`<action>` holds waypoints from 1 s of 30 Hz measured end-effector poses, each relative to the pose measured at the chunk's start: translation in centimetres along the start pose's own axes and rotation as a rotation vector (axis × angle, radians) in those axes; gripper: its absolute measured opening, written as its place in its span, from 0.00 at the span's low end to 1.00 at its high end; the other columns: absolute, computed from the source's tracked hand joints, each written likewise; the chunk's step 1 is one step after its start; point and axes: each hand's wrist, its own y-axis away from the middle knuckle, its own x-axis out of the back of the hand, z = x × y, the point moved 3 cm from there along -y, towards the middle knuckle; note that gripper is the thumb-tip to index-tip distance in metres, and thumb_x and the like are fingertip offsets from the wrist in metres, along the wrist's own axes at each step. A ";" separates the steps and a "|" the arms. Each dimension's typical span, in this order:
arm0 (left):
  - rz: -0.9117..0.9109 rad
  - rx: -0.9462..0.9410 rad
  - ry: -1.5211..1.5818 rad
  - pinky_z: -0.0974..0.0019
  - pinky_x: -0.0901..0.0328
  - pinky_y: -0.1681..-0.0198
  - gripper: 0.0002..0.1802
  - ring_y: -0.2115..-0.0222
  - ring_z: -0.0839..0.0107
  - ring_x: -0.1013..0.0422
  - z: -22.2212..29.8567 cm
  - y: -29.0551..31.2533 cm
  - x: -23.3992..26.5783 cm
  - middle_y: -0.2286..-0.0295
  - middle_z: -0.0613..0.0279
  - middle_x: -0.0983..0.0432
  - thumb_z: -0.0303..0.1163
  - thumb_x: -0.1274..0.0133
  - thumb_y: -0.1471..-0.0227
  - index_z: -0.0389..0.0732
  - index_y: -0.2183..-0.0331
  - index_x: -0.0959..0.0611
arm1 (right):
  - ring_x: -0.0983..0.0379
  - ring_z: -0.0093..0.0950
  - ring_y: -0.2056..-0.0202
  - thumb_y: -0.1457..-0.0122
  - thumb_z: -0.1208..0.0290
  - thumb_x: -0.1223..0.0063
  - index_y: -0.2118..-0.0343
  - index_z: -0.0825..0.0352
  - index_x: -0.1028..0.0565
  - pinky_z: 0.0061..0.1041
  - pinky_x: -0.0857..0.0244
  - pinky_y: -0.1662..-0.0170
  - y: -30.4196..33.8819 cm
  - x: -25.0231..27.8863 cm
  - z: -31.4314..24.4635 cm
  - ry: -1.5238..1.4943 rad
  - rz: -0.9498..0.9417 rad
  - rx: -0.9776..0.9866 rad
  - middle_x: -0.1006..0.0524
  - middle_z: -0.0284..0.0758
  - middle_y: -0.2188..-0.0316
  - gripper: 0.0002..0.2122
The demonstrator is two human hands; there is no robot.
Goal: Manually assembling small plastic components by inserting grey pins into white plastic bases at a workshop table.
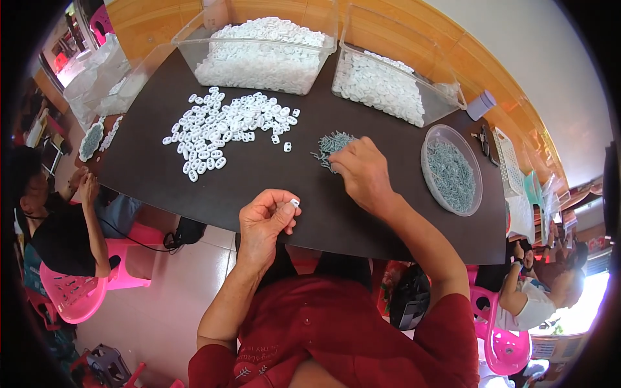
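My left hand [264,223] is closed over the table's near edge, with a small white plastic piece [295,203] pinched between thumb and fingers. Ahead and to the right, my right hand [363,173] reaches down with bent, pinched fingertips at a small pile of grey screws [336,140]. Its fingers cover part of that pile, and whatever they grip is hidden. Loose white plastic pieces with two holes [220,126] are spread over the dark table [291,174], beyond my left hand.
Two clear bins [259,43] [401,79] of white pieces stand along the back. A round tub [477,187] of screws sits at the right, near pliers [486,143] and a lilac-capped bottle [480,105]. Seated people [65,207] [533,297] are on both sides, on pink chairs.
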 end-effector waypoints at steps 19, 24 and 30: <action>0.031 -0.067 0.030 0.75 0.37 0.76 0.05 0.81 0.77 0.34 -0.3 -0.1 0.4 0.76 0.60 0.27 0.25 0.47 0.50 0.32 0.69 0.23 | 0.34 0.31 0.70 0.60 0.81 0.41 0.72 0.64 0.23 0.28 0.38 0.67 6.3 5.5 4.9 -0.042 -0.249 -0.225 0.30 0.33 0.77 0.09; 0.063 -0.075 0.035 0.75 0.38 0.77 0.06 0.81 0.78 0.34 -0.1 -0.2 0.1 0.76 0.60 0.27 0.24 0.48 0.49 0.32 0.68 0.23 | 0.36 0.33 0.71 0.61 0.82 0.43 0.76 0.65 0.27 0.29 0.40 0.69 6.7 5.0 4.5 0.015 -0.219 -0.075 0.32 0.33 0.78 0.07; 0.049 -0.030 0.005 0.76 0.38 0.78 0.07 0.81 0.78 0.34 -0.1 0.0 -0.2 0.76 0.59 0.26 0.25 0.48 0.49 0.32 0.67 0.23 | 0.38 0.36 0.73 0.59 0.84 0.48 0.78 0.67 0.32 0.31 0.42 0.71 6.7 4.7 3.0 0.110 -0.176 0.027 0.32 0.36 0.77 0.07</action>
